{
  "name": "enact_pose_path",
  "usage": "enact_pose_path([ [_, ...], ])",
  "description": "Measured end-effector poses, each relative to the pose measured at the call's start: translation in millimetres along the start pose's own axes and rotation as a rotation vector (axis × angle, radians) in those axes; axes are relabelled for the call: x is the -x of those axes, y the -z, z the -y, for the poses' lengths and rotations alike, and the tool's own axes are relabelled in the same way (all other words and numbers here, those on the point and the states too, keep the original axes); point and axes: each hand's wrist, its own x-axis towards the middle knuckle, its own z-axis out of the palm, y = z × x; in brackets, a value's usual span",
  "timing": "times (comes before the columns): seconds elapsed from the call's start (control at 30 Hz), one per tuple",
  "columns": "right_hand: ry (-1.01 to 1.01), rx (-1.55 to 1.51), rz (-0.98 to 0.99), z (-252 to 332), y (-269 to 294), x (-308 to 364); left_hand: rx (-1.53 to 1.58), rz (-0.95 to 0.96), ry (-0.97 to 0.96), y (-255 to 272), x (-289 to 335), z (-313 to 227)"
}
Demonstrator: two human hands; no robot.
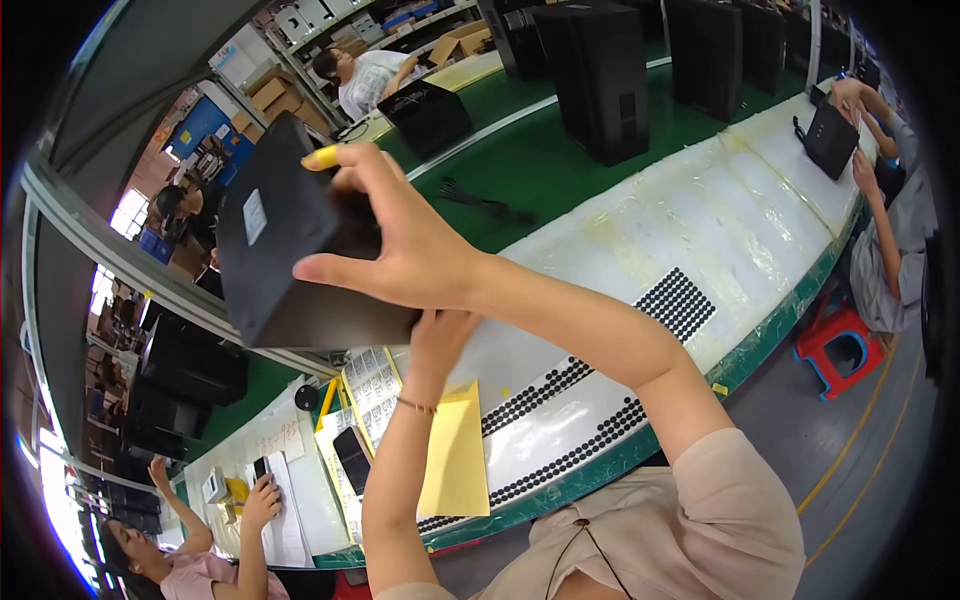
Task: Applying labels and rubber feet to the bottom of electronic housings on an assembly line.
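A black speaker cabinet (pixel 285 235) with a small white label on its side is lifted and tilted above the left part of the bench. My right hand (pixel 400 235) reaches across it, thumb and fingers spread wide over its edge; one fingertip wears a yellow cover. At the cabinet's lower right corner, my left hand (pixel 440 340) bears against it from below, its fingertips partly hidden. Beneath my left forearm lie a yellow paper sheet (pixel 458 455), sheets of printed labels (pixel 372 392) and a dark phone (pixel 352 458).
Rows of round black pads (pixel 560 455) line the bench's near edge, with a pad sheet (pixel 677 303) further right. Black cabinets (pixel 600 85) and a cable (pixel 485 205) occupy the green conveyor (pixel 520 170). People work at left, right and behind. A red stool (pixel 840 345) stands right.
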Motion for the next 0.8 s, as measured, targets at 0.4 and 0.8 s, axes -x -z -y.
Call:
enact_pose_path([
  [0.4,-0.065,0.041,-0.034,-115.9,-3.1,-1.6,0.945,0.083,0.19,6.5,-21.4,-23.6],
  [0.8,-0.146,0.108,-0.036,-170.0,18.4,-49.8,1.383,0.098,0.064,67.0,-20.9,-54.0],
])
